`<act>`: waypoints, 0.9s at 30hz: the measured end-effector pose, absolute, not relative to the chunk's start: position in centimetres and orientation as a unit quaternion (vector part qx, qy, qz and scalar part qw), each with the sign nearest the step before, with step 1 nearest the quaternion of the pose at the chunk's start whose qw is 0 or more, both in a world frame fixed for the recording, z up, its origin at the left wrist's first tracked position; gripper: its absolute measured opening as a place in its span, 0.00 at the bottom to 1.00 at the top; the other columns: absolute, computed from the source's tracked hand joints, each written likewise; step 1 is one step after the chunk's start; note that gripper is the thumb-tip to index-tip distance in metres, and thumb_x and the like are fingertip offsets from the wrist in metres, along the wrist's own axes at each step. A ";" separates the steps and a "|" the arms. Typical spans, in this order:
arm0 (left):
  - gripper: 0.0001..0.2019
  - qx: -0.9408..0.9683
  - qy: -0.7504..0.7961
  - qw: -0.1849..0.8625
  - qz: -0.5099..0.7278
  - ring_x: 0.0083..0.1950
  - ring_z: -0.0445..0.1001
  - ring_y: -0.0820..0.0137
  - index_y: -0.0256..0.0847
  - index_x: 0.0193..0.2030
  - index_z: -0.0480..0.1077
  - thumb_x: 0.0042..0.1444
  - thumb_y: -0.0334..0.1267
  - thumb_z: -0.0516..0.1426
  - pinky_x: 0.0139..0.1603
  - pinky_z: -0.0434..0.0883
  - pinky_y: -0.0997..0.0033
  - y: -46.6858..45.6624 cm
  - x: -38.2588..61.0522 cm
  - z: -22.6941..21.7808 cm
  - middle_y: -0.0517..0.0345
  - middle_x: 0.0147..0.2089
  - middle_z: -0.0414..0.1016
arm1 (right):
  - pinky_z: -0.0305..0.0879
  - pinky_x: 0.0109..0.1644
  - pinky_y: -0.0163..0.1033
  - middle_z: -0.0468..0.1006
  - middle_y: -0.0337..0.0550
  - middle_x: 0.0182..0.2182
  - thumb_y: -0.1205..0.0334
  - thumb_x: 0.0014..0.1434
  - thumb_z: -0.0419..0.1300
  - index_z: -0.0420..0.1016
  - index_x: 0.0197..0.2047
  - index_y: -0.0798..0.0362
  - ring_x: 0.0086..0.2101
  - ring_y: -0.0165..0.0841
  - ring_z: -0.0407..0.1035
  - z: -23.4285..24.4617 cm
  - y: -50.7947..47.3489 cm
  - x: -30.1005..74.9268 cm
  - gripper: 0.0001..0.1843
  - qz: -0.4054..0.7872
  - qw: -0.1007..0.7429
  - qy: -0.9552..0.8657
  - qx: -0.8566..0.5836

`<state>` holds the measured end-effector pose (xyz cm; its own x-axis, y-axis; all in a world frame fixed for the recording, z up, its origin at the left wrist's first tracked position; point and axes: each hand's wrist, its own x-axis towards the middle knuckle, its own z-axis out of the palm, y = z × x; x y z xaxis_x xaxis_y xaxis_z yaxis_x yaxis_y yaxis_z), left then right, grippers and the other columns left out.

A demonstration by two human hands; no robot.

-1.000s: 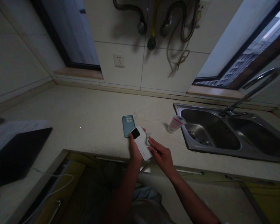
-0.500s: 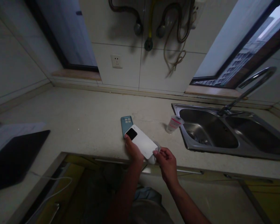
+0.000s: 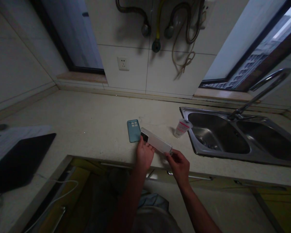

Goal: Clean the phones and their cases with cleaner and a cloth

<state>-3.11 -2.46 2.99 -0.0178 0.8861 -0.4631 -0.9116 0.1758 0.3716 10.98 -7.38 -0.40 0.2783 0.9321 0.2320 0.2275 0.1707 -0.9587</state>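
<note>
White phone (image 3: 157, 140) is held tilted just above the tabletop (image 3: 87, 113), its black camera patch at the left end. Left hand (image 3: 144, 154) closes in a narrow grip around that end, while right hand (image 3: 179, 168) pinches the far end in a tighter grip between thumb and fingertips. Teal phone (image 3: 133, 131) lies flat just beside the left hand.

With only the two ends held, the smooth body could slip if either grip loosens. It could then drop onto the teal phone, or slide over the near edge of the tabletop, which is close under both hands. A knock to the right could also tip the plastic cup (image 3: 181, 128), which stands beside the steel double sink (image 3: 215, 113).

The pale speckled tabletop runs along a tiled wall (image 3: 126, 81) with a power outlet (image 3: 123, 63) and looped hoses (image 3: 184, 32). A curved faucet (image 3: 264, 90) rises behind the sink, a window (image 3: 254, 64) shows buildings, and a dark slab (image 3: 19, 161) lies at the left, with a white cable (image 3: 60, 182) below.
</note>
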 end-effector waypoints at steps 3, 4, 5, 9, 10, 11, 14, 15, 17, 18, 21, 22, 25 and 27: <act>0.21 -0.040 0.316 0.711 0.627 0.52 0.78 0.54 0.43 0.48 0.65 0.57 0.56 0.58 0.49 0.75 0.54 -3.2 -3.2 4.5 0.44 0.51 0.75 | 0.78 0.43 0.45 0.85 0.46 0.37 0.56 0.58 0.65 0.83 0.40 0.49 0.36 0.41 0.80 -0.7 -7.8 11.8 0.09 0.201 0.538 -0.644 -0.505; 0.20 -0.039 0.323 0.707 0.628 0.52 0.78 0.54 0.43 0.47 0.65 0.57 0.54 0.59 0.49 0.76 0.54 -3.3 -3.2 4.9 0.44 0.51 0.75 | 0.78 0.45 0.46 0.85 0.45 0.38 0.59 0.59 0.64 0.84 0.40 0.47 0.39 0.41 0.81 -0.7 -8.0 11.9 0.07 0.182 0.529 -0.687 -0.464; 0.18 -0.036 0.330 0.701 0.631 0.52 0.78 0.54 0.42 0.46 0.66 0.57 0.51 0.60 0.49 0.76 0.54 -3.5 -3.2 5.2 0.44 0.51 0.75 | 0.78 0.47 0.45 0.85 0.45 0.39 0.62 0.60 0.62 0.84 0.40 0.46 0.41 0.41 0.80 -0.7 -8.1 11.9 0.08 0.170 0.520 -0.723 -0.422; 0.12 -0.030 0.320 0.699 0.639 0.53 0.78 0.57 0.37 0.45 0.71 0.59 0.42 0.59 0.56 0.73 0.55 -3.4 -3.1 5.4 0.42 0.48 0.78 | 0.77 0.52 0.47 0.83 0.44 0.45 0.67 0.63 0.59 0.83 0.46 0.45 0.49 0.41 0.77 0.2 -8.3 12.0 0.14 0.178 0.495 -0.788 -0.321; 0.13 -0.031 0.311 0.701 0.641 0.54 0.78 0.57 0.36 0.46 0.72 0.59 0.43 0.59 0.57 0.73 0.55 -3.4 -3.2 5.3 0.41 0.48 0.79 | 0.77 0.52 0.48 0.83 0.44 0.46 0.67 0.63 0.58 0.82 0.47 0.45 0.50 0.41 0.77 0.4 -8.2 12.1 0.14 0.191 0.493 -0.790 -0.309; 0.15 -0.032 0.303 0.703 0.642 0.54 0.77 0.57 0.35 0.46 0.73 0.59 0.45 0.59 0.58 0.73 0.55 -3.3 -3.2 5.2 0.40 0.48 0.79 | 0.77 0.53 0.49 0.83 0.44 0.47 0.66 0.64 0.58 0.82 0.48 0.44 0.51 0.41 0.76 0.7 -8.1 12.2 0.14 0.206 0.495 -0.790 -0.299; 0.21 -0.035 0.305 0.704 0.640 0.51 0.79 0.59 0.34 0.48 0.75 0.60 0.51 0.58 0.56 0.74 0.57 -3.0 -3.8 4.7 0.41 0.48 0.80 | 0.78 0.50 0.49 0.84 0.44 0.45 0.65 0.64 0.57 0.81 0.49 0.44 0.48 0.41 0.78 1.0 -7.9 12.7 0.15 0.241 0.522 -0.767 -0.284; 0.21 -0.034 0.315 0.704 0.636 0.48 0.79 0.60 0.34 0.48 0.75 0.60 0.52 0.58 0.54 0.75 0.58 -2.9 -4.1 4.6 0.43 0.46 0.80 | 0.78 0.49 0.49 0.84 0.43 0.44 0.65 0.64 0.58 0.82 0.48 0.44 0.46 0.41 0.79 1.0 -7.8 13.0 0.14 0.248 0.531 -0.755 -0.294; 0.23 -0.024 0.339 0.712 0.615 0.42 0.80 0.61 0.35 0.47 0.75 0.58 0.55 0.59 0.48 0.77 0.59 -2.8 -4.8 4.3 0.45 0.42 0.81 | 0.78 0.47 0.48 0.85 0.43 0.40 0.65 0.62 0.60 0.83 0.43 0.44 0.42 0.40 0.80 0.9 -7.5 13.5 0.11 0.251 0.542 -0.724 -0.344; 0.25 -0.016 0.352 0.719 0.599 0.39 0.80 0.61 0.35 0.46 0.75 0.56 0.57 0.60 0.45 0.77 0.59 -2.7 -5.2 4.2 0.45 0.40 0.81 | 0.78 0.46 0.47 0.85 0.43 0.39 0.63 0.61 0.61 0.83 0.41 0.44 0.40 0.40 0.80 0.8 -7.4 13.8 0.09 0.252 0.541 -0.707 -0.379; 0.28 0.003 0.409 0.720 0.561 0.32 0.79 0.62 0.35 0.46 0.75 0.53 0.60 0.61 0.37 0.77 0.61 -2.6 -6.2 3.9 0.46 0.35 0.80 | 0.77 0.40 0.43 0.85 0.45 0.35 0.56 0.58 0.65 0.84 0.37 0.47 0.35 0.39 0.80 0.7 -6.8 14.6 0.07 0.264 0.526 -0.645 -0.488; 0.27 0.003 0.436 0.705 0.559 0.30 0.78 0.63 0.36 0.46 0.75 0.52 0.59 0.62 0.36 0.76 0.62 -2.5 -6.5 3.9 0.47 0.34 0.80 | 0.77 0.38 0.41 0.85 0.45 0.34 0.53 0.57 0.65 0.84 0.37 0.48 0.33 0.39 0.79 0.7 -6.5 14.8 0.09 0.272 0.520 -0.626 -0.514; 0.23 0.021 0.503 0.638 0.582 0.30 0.78 0.63 0.37 0.43 0.75 0.50 0.55 0.65 0.36 0.75 0.64 -2.0 -7.3 3.7 0.52 0.28 0.77 | 0.74 0.33 0.39 0.84 0.45 0.33 0.47 0.56 0.65 0.84 0.38 0.50 0.30 0.37 0.78 0.6 -5.8 15.4 0.16 0.295 0.502 -0.588 -0.562; 0.21 0.066 0.513 0.600 0.610 0.30 0.78 0.64 0.38 0.41 0.74 0.47 0.51 0.67 0.37 0.75 0.64 -1.5 -8.0 3.6 0.56 0.27 0.76 | 0.74 0.35 0.39 0.84 0.45 0.34 0.46 0.56 0.65 0.83 0.39 0.51 0.32 0.38 0.78 0.6 -5.3 15.5 0.17 0.312 0.486 -0.588 -0.566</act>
